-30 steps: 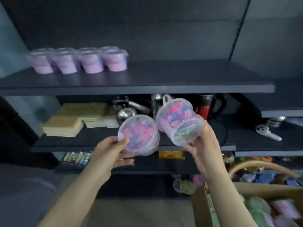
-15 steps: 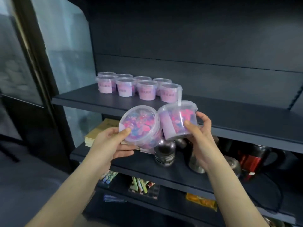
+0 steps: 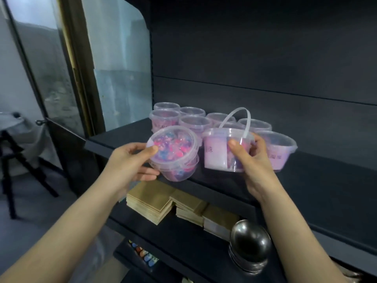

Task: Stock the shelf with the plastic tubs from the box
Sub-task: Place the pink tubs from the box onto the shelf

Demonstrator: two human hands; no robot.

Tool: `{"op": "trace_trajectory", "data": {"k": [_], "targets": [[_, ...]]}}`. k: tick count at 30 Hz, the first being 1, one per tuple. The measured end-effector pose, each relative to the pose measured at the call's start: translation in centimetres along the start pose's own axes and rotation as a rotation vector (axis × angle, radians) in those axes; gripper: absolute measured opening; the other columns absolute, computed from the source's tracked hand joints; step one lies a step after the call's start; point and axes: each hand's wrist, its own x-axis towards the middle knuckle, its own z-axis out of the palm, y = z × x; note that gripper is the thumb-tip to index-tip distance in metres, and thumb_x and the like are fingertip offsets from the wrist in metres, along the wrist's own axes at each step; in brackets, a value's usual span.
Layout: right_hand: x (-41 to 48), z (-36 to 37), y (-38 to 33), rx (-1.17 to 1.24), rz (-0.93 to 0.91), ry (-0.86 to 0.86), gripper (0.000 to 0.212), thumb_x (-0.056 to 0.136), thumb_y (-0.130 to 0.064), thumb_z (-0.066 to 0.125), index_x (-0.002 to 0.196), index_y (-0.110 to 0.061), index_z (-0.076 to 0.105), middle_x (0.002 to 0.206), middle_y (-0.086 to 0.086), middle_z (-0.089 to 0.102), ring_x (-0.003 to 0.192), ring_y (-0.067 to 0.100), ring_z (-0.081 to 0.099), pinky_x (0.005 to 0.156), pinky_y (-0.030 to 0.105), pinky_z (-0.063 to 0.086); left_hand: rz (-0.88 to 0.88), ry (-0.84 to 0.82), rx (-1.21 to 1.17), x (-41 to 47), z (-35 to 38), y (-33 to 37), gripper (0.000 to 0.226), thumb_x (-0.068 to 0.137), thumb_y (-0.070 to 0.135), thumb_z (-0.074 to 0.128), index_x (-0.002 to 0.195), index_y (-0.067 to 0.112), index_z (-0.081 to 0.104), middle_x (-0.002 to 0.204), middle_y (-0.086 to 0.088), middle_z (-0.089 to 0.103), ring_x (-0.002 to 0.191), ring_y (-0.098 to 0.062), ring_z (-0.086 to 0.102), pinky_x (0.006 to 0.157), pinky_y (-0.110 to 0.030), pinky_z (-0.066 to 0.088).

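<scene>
My left hand (image 3: 130, 162) grips a clear plastic tub (image 3: 175, 156) of pink and blue beads, tilted so its lid faces me, just in front of the dark shelf (image 3: 318, 170). My right hand (image 3: 252, 160) holds a second tub (image 3: 218, 154) upright at the shelf's front edge, its white handle raised. Behind them several matching tubs (image 3: 191, 121) stand in rows on the shelf, and one more tub (image 3: 279, 148) sits right of my right hand. The box is out of view.
Stacks of brown paper pads (image 3: 157, 203) and nested steel bowls (image 3: 251, 244) lie on the shelf below. A glass panel (image 3: 120, 78) and dark frame stand left of the unit. The upper shelf runs bare to the right of the tubs.
Both hands have carried their tubs up and closer to the upper shelf. The right tub has turned from tilted to upright at the shelf's edge. The view has moved left and nearer.
</scene>
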Motion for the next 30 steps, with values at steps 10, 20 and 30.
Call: {"op": "trace_trajectory", "data": {"k": [10,20,30], "targets": [[3.8,6.2,3.6,-0.313,-0.044,-0.182,0.083,0.058,-0.037,0.083,0.13,-0.035,0.042,0.124,-0.015,0.058,0.106,-0.007,0.059,0.089,0.014,0.05,0.057,0.076,0.25,11.4,-5.8,1.0,0.024,0.091,0.031,0.063,0.106,0.012,0.064,0.075,-0.012,0.073,0.064,-0.03,0.072,0.048,-0.027,0.055],[3.2,10.4,4.7,-0.437,-0.262,0.14,0.062,0.086,-0.037,0.058,0.143,-0.036,0.034,0.142,-0.024,0.042,0.124,-0.011,0.046,0.09,0.004,0.041,0.735,-0.295,0.464,20.5,-9.3,-0.5,0.018,0.093,0.035,0.054,0.106,0.033,0.067,0.114,0.016,0.063,0.108,0.003,0.056,0.09,-0.008,0.04],[2.4,12.6,5.5,-0.762,-0.181,0.481,0.029,0.101,-0.032,0.041,0.107,-0.021,0.068,0.099,-0.016,0.066,0.092,-0.01,0.057,0.089,0.021,0.046,1.096,-0.577,0.549,25.2,-11.5,-1.9,0.033,0.093,0.051,0.045,0.108,0.03,0.066,0.116,0.02,0.062,0.117,-0.013,0.052,0.102,-0.025,0.034]]}}
